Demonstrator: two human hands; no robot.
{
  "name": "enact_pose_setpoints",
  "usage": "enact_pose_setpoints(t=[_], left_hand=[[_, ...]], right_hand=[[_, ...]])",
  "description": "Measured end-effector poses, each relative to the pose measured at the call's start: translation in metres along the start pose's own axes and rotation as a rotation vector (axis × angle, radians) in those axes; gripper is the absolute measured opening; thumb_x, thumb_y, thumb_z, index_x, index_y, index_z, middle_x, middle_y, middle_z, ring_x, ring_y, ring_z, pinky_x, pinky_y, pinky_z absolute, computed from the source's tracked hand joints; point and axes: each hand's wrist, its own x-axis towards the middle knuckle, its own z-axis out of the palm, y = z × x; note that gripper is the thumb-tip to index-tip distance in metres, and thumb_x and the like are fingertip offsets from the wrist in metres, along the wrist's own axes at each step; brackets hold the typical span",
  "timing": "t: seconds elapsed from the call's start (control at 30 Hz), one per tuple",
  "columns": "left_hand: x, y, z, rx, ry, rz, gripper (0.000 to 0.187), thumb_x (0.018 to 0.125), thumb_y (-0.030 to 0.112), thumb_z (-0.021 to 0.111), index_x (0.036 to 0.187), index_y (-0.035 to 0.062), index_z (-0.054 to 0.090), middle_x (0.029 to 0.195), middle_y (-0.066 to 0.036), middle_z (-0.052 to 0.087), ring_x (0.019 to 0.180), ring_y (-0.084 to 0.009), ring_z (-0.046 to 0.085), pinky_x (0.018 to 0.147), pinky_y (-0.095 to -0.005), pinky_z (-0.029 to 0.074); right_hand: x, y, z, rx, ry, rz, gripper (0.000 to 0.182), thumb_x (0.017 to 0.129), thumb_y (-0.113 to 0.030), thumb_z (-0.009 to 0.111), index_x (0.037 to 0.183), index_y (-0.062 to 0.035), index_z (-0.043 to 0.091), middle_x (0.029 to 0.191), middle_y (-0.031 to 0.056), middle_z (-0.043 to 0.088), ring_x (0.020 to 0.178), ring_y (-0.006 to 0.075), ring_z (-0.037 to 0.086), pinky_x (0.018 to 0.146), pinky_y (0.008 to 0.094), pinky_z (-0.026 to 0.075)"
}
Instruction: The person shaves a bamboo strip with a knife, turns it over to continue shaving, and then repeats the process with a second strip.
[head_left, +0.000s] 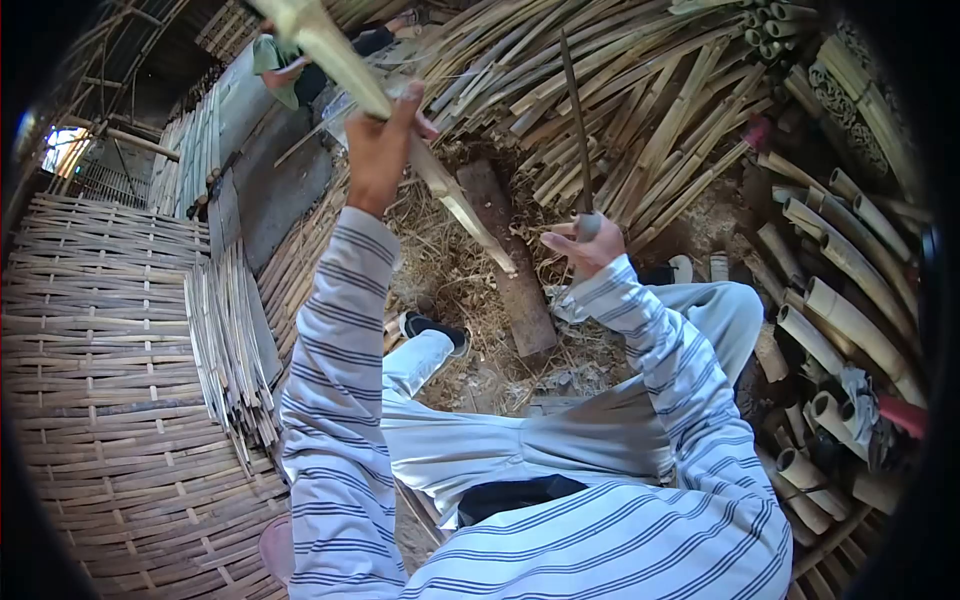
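A woven bamboo mat (110,330) is spreading along the left side, with a bundle of thin strips (228,345) lying over its edge, while farther back a person in green (277,72) is showing in part. The left hand (380,150) is holding a long bamboo piece (442,188) aloft, its grip wrapping around the shaft; the piece is slanting from the top edge down to a pale, tapered end over a wooden block (527,318) — whether that tip is touching the block, I cannot tell. Dry shavings (437,238) are covering the ground around the block. The right hand (597,250) is pressing its grip shut around the handle of a long knife (576,120), the dark blade pointing up and away. Behind it, split bamboo strips (655,125) are lying heaped, and at far right thick bamboo tubes (860,337) are resting in a stack.
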Motion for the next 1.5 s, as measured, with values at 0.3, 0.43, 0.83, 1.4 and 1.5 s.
enact_pose_setpoints(t=[0.3,0.43,0.83,1.4,1.5], left_hand=[[0.027,0.091,0.076,-0.078,-0.418,-0.064,0.039,0.081,0.033,0.07,0.087,-0.0031,0.057,0.07,-0.005,0.057,0.061,-0.015,0.06,0.065,-0.029,0.053],[0.026,0.108,0.116,-0.051,-0.48,-0.098,0.057,0.077,0.039,0.073,0.102,-0.008,0.051,0.081,-0.011,0.058,0.074,-0.0211,0.063,0.071,-0.0312,0.054],[-0.129,0.032,0.054,0.085,-0.587,-0.126,0.049,0.078,0.031,0.074,0.109,-0.0011,0.052,0.114,-0.017,0.057,0.105,-0.0265,0.058,0.091,-0.038,0.046],[-0.141,-0.041,0.004,-0.926,0.731,0.102,0.033,0.087,0.039,0.045,0.085,0.0091,0.058,0.081,-0.013,0.065,0.091,-0.0291,0.063,0.092,-0.0463,0.045],[-0.111,-0.004,-0.037,-0.981,0.756,0.187,0.028,0.084,0.026,0.048,0.059,0.0145,0.043,0.051,-0.003,0.045,0.051,-0.0178,0.05,0.066,-0.0341,0.046]], right_hand=[[0.016,-0.034,0.024,0.183,0.011,-0.079,0.052,0.054,-0.017,0.09,0.086,-0.0024,0.052,0.085,0.0093,0.064,0.077,0.0147,0.063,0.071,0.0294,0.052],[0.028,-0.024,0.031,0.118,-0.023,-0.135,0.04,0.057,-0.025,0.087,0.078,-0.0052,0.059,0.074,0.0014,0.064,0.067,0.0118,0.059,0.065,0.0279,0.049],[0.085,-0.05,0.016,0.618,0.2,-0.199,0.024,0.069,-0.015,0.081,0.083,-0.0032,0.065,0.072,0.0026,0.064,0.064,0.0119,0.058,0.062,0.0285,0.048],[0.027,-0.057,0.076,0.787,-0.212,0.29,0.043,0.078,-0.04,0.071,0.094,-0.0007,0.062,0.083,0.0098,0.066,0.074,0.0201,0.066,0.065,0.034,0.055],[0.016,-0.048,0.084,0.692,-0.278,0.397,0.043,0.077,-0.041,0.072,0.086,0.0002,0.064,0.076,0.0102,0.065,0.064,0.0194,0.064,0.06,0.0335,0.055]])
